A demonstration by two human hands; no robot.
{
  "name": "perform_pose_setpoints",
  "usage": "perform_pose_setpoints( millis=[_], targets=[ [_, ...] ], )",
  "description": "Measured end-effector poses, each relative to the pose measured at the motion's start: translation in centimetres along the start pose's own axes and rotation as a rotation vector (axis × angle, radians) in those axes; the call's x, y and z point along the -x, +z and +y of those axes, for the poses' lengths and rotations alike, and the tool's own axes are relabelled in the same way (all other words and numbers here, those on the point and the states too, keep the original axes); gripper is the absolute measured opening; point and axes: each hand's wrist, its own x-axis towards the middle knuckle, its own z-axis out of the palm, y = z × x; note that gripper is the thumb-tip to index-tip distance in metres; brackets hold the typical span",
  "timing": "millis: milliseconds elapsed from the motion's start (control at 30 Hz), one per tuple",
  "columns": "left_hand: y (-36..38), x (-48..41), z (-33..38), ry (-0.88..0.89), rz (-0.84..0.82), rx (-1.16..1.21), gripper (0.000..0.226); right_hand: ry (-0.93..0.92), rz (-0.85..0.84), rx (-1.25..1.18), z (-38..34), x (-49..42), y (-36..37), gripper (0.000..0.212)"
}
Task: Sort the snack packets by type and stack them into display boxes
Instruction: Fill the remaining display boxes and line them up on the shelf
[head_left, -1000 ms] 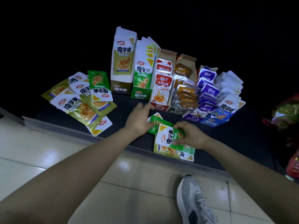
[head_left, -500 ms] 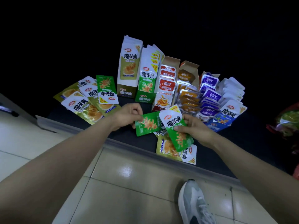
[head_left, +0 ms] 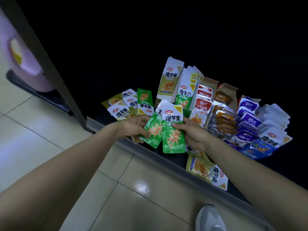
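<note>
Both hands are raised just above the front rim of the dark low platform (head_left: 100,127), and each of them holds one snack. The left hand (head_left: 133,129) grasps the rear green foil packet (head_left: 152,132) with curled fingers at its left side. The right hand (head_left: 194,135) pinches the front green and white foil packet (head_left: 173,130): the thumb lies on its printed face and the other fingers are behind it. These two overlap like a fan, in the air. Behind the hands, a row of cardboard display boxes (head_left: 210,82) stands on the platform and carries upright packets sorted by colour: tall white and olive packets (head_left: 170,79), white and green packets (head_left: 185,95), red packets (head_left: 204,100), orange-brown packets (head_left: 225,117), purple packets (head_left: 248,119) and white and blue packets (head_left: 270,140) at the far right. To the left of the boxes, loose olive packets (head_left: 120,109) lie flat on the platform in a small heap, and one loose green packet (head_left: 145,102) lies on them with its print upside down. Some more olive-yellow packets (head_left: 205,169) lie near the rim, just under the right wrist. On the glossy beige tiled floor (head_left: 83,147) below, the toe of a grey sports shoe (head_left: 210,219) shows at the bottom edge
</note>
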Motion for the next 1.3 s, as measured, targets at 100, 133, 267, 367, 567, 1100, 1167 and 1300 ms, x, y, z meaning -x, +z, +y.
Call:
perform_pose_setpoints(
  millis=[100,133,267,367,567,1100,1167,1300],
  targets=[
    [-0.6,0.5,-0.1,-0.002,0.013,0.005,0.03,-0.008,-0.014,-0.047,0.0,-0.6,0.5,0.031],
    [-0.6,0.7,0.0,-0.018,-0.032,0.01,0.031,-0.005,-0.031,-0.065,0.1,-0.7,0.7,0.028],
    [0.5,1.2,0.5,-0.042,-0.153,0.147,0.04,-0.034,-0.012,0.006,0.4,-1.2,2.4,0.033],
    [0.6,1.0,0.9,0.036,0.013,0.12,0.036,-0.079,0.035,0.025,0.6,-1.9,4.2,0.047],
    [-1.9,1.5,0.2,0.132,0.483,0.084,0.026,-0.283,0.041,0.255,-0.8,-3.6,6.4,0.036],
    [-5.6,2.9,-3.0,-0.015,0.8,0.163,0.033,-0.684,-0.094,1.435,0.9,-9.0,5.8,0.059],
    [-5.5,2.8,-3.0,-0.019,0.78,0.172,0.033,-0.656,-0.207,1.541,0.7,-9.6,5.5,0.076],
    [-5.6,2.7,-3.0,-0.02,0.766,0.196,0.032,-0.73,-0.197,1.72,0.8,-10.4,5.7,0.065]
  ],
)
